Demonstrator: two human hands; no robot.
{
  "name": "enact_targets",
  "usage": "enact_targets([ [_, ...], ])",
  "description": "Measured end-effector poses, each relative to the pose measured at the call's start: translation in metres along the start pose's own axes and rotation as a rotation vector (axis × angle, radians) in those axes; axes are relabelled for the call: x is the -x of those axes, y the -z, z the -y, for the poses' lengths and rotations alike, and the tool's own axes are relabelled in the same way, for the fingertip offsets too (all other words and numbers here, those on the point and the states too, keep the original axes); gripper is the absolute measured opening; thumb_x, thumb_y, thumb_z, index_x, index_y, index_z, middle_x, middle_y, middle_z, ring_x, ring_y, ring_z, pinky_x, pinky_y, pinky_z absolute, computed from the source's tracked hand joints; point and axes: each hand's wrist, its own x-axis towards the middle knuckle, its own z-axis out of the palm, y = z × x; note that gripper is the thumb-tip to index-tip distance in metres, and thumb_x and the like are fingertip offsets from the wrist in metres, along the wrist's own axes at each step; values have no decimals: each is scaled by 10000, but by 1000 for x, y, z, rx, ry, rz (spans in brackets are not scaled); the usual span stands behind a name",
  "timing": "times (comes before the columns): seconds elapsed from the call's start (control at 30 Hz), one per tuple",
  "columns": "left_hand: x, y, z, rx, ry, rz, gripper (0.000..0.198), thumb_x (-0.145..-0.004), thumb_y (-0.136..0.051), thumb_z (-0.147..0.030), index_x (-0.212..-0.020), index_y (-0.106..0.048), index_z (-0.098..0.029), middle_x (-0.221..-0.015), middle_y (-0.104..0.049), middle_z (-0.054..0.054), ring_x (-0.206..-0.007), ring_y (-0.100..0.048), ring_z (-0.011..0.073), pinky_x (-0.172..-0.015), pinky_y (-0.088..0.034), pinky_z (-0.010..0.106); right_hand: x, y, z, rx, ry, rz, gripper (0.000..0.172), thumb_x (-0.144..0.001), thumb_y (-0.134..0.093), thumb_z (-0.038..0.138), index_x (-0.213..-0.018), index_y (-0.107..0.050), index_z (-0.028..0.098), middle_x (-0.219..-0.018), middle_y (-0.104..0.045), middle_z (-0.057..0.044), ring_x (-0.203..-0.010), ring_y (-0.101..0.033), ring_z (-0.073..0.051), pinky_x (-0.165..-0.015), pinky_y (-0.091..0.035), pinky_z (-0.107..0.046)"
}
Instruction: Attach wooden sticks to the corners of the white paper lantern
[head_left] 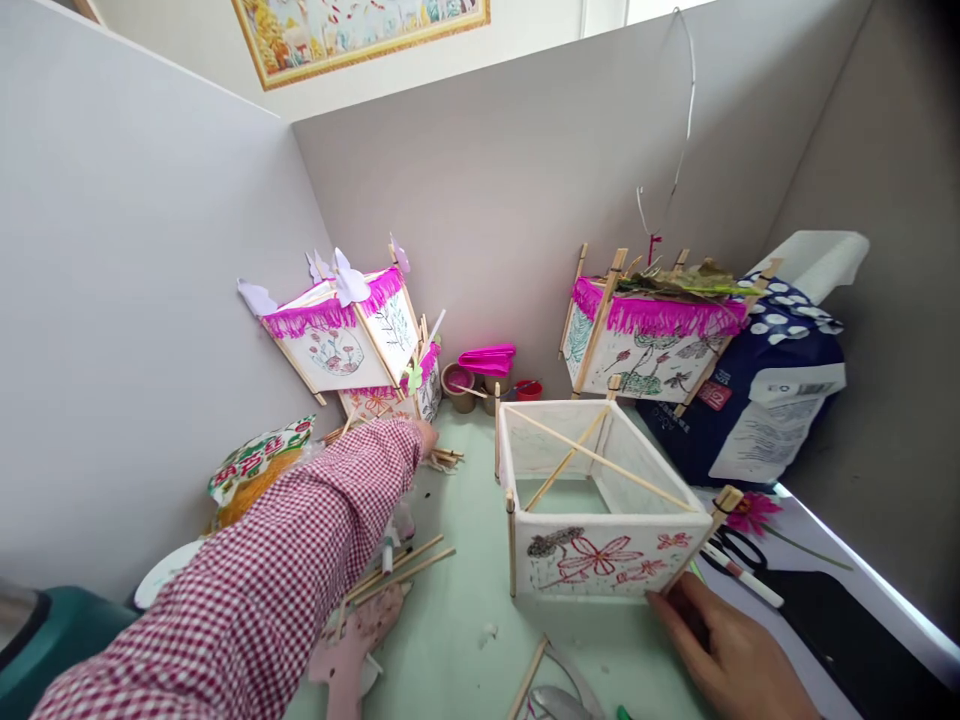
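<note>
My left hand (427,437) reaches far forward in a red checked sleeve. Only a sliver of it shows past the cuff, beside a bundle of wooden sticks (444,457) at the foot of the stacked lanterns (352,345). Its fingers are hidden. My right hand (724,645) rests on the table at the near right corner of an open-topped paper lantern (604,500). This lantern has a stick frame and red flower drawings on its front panel. The fingertips touch its lower corner, slightly curled, holding nothing I can see.
A finished lantern with pink fringe (652,335) stands at the back right, next to a blue patterned bag (757,400). Small cups (459,386) and pink paper (487,358) sit by the back wall. Loose sticks (405,568), a marker (742,575), scissors (739,545) and grey partition walls surround the green mat.
</note>
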Motion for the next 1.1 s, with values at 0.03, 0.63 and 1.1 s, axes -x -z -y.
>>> enact_targets([
  [0.03, 2, 6, 1, -23, 5, 59, 289, -802, -553, -277, -1054, -552, -136, -1049, -568, 86, -918, -559, 202, -777, -466, 377, 0, 0, 0, -3, -3, 8, 332, -799, -350, 516, -743, -514, 233, -630, -625, -21, -548, -577, -174, -518, -413, -259],
  [0.63, 204, 45, -36, -57, -3, -63, 273, -795, -411, -294, -743, -661, -195, -713, -641, 65, -704, -600, 201, -626, -415, 300, 4, -2, -2, 28, -13, -30, 412, -748, -367, 578, -828, -535, 211, -631, -592, -11, -541, -544, -172, -539, -391, -289],
  [1.1, 280, -74, -73, 208, 358, -168, 205, -841, -350, -236, -840, -553, -206, -912, -555, 59, -897, -519, 200, -754, -387, 309, 3, -3, -1, 111, 0, -17, 354, -786, -346, 519, -790, -515, 207, -622, -587, -4, -537, -539, -167, -515, -358, -271],
])
